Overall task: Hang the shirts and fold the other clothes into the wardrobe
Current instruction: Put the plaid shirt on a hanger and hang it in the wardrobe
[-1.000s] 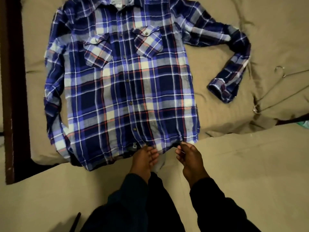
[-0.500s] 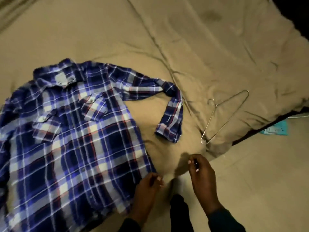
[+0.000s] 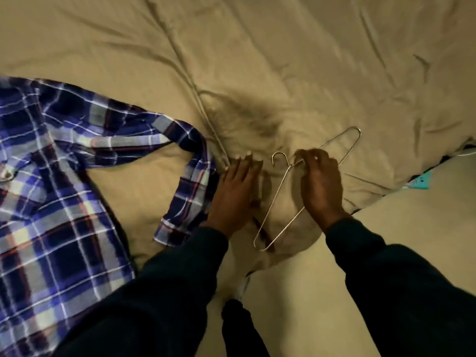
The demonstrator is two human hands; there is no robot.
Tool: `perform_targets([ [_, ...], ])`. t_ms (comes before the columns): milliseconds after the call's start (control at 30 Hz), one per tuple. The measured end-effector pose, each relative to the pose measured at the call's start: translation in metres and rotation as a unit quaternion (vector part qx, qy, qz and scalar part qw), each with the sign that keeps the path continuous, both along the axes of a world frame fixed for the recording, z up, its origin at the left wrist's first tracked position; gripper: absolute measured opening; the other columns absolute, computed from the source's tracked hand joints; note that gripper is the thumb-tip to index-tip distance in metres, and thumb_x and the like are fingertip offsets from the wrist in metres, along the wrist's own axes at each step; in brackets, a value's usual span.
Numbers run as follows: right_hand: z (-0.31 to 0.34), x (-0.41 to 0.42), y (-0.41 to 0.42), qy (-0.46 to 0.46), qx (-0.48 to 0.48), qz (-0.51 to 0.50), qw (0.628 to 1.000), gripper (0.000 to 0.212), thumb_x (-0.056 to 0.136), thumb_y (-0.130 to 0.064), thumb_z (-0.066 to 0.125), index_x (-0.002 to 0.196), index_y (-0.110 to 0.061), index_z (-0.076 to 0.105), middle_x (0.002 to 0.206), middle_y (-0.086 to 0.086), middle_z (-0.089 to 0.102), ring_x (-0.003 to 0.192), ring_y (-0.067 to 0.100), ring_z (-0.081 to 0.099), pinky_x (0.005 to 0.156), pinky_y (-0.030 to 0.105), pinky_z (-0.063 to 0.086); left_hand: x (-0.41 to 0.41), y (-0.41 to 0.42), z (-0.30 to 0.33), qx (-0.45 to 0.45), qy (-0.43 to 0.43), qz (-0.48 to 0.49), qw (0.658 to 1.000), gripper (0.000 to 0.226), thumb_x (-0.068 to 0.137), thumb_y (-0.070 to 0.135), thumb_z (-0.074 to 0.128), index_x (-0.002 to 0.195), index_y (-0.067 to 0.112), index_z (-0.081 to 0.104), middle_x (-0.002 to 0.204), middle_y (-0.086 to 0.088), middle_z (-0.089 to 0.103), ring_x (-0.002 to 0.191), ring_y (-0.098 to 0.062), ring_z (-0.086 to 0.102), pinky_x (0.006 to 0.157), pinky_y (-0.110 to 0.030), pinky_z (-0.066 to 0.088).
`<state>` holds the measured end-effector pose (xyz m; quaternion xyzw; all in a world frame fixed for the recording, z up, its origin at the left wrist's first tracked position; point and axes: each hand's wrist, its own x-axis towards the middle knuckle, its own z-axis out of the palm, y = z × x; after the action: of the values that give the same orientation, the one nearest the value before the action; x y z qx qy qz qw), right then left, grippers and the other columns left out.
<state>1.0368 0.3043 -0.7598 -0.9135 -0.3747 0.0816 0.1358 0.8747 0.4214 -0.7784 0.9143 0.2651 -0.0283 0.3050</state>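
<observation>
tan rumpled bedding (image 3: 283, 60) fills the scene. blue plaid shirt (image 3: 56, 191) lies flat at left, sleeve bent toward the left hand (image 3: 233, 191), spread flat on the cover. right hand (image 3: 320, 181) pinches the wire hanger (image 3: 279, 194) near its hook.

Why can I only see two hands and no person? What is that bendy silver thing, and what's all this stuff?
The camera sits on the person's head and looks down, so you see only their arms and hands, as if through their eyes. They lean over a bed with a tan cover. On the left lies a blue checked shirt, spread out flat. The silver thing is a wire hanger for hanging shirts up. The right hand pinches it near its hook. The left hand rests flat on the cover beside the shirt's sleeve, holding nothing. At the right edge peeks something small and turquoise; I cannot tell what it is.
</observation>
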Motion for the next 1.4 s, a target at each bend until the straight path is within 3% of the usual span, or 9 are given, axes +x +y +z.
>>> perform_targets([
  [233,-0.007,0.066,-0.005,-0.06,-0.13,0.177,0.974,0.038,0.08,-0.017,0.069,0.118,-0.017,0.063,0.12,0.008,0.06,0.116,0.031,0.053,0.091,0.042,0.032,0.009,0.004,-0.033,0.053,0.076,-0.063,0.994,0.129,0.071,0.044,0.083,0.159,0.028,-0.011,0.164,-0.001,-0.026,0.15,-0.026,-0.027,0.122,-0.045,-0.006],
  [400,0.037,0.077,-0.001,0.048,-0.032,0.26,0.964,0.031,0.098,-0.037,0.042,0.104,-0.02,0.067,0.089,0.001,0.065,0.087,0.03,0.062,0.078,0.041,0.041,-0.016,0.001,-0.005,0.01,-0.053,0.042,0.998,0.061,0.097,0.028,0.049,0.155,0.022,0.032,0.166,-0.001,0.017,0.153,-0.022,0.014,0.121,-0.046,0.023],
  [533,0.082,0.062,0.018,0.11,0.017,0.298,0.948,0.035,0.1,-0.034,0.037,0.124,-0.04,0.062,0.088,-0.006,0.065,0.085,0.015,0.056,0.069,0.037,0.031,-0.053,0.038,0.029,0.017,-0.207,0.195,0.959,0.039,0.102,0.022,0.042,0.134,0.01,0.06,0.136,-0.007,0.061,0.122,-0.02,0.054,0.103,-0.037,0.042],
  [667,0.104,0.016,0.069,0.132,0.063,0.299,0.943,0.037,0.094,-0.025,0.045,0.124,-0.044,0.053,0.084,-0.006,0.066,0.083,0.012,0.059,0.066,0.032,0.03,-0.114,0.088,0.046,-0.008,-0.232,0.375,0.897,0.041,0.1,0.002,0.042,0.132,0.022,0.056,0.131,0.012,0.059,0.122,-0.006,0.053,0.107,-0.021,0.038],
  [867,0.129,-0.076,0.152,0.13,0.121,0.299,0.938,0.046,0.094,-0.01,0.063,0.131,-0.037,0.06,0.099,-0.017,0.068,0.084,0.009,0.06,0.068,0.034,0.041,-0.265,0.154,0.035,0.01,-0.181,0.586,0.79,0.027,0.105,0.019,0.044,0.119,0.002,0.059,0.112,-0.01,0.066,0.104,-0.022,0.062,0.089,-0.022,0.041],
  [1067,0.146,-0.191,0.241,0.087,0.149,0.335,0.926,0.052,0.091,-0.008,0.062,0.134,-0.038,0.06,0.085,-0.009,0.057,0.073,0.018,0.06,0.059,0.041,0.052,-0.396,0.208,0.032,0.047,-0.1,0.606,0.787,0.031,0.095,0.02,0.048,0.107,-0.004,0.063,0.098,-0.027,0.066,0.092,-0.039,0.063,0.084,-0.044,0.045],
  [1200,0.136,-0.267,0.299,0.064,0.149,0.324,0.932,0.056,0.092,-0.002,0.062,0.135,-0.039,0.059,0.082,-0.007,0.057,0.071,0.018,0.056,0.06,0.038,0.05,-0.44,0.257,0.029,0.026,-0.075,0.574,0.815,0.013,0.1,0.008,0.051,0.104,0.001,0.061,0.093,-0.016,0.062,0.085,-0.032,0.059,0.076,-0.029,0.037],
  [1300,0.125,-0.315,0.338,0.059,0.146,0.327,0.932,0.052,0.096,-0.005,0.055,0.137,-0.036,0.058,0.086,0.0,0.063,0.075,0.023,0.059,0.059,0.041,0.05,-0.46,0.288,0.02,-0.017,-0.091,0.541,0.836,0.011,0.102,0.015,0.05,0.106,0.009,0.058,0.099,-0.017,0.061,0.082,-0.038,0.06,0.078,-0.051,0.051],
  [1400,0.112,-0.351,0.371,0.053,0.13,0.328,0.934,0.048,0.098,-0.01,0.05,0.138,-0.036,0.057,0.088,0.001,0.065,0.076,0.022,0.06,0.06,0.036,0.05,-0.471,0.311,0.016,-0.034,-0.095,0.537,0.838,0.022,0.103,0.014,0.052,0.122,0.004,0.058,0.118,-0.016,0.061,0.1,-0.032,0.059,0.086,-0.046,0.049],
])
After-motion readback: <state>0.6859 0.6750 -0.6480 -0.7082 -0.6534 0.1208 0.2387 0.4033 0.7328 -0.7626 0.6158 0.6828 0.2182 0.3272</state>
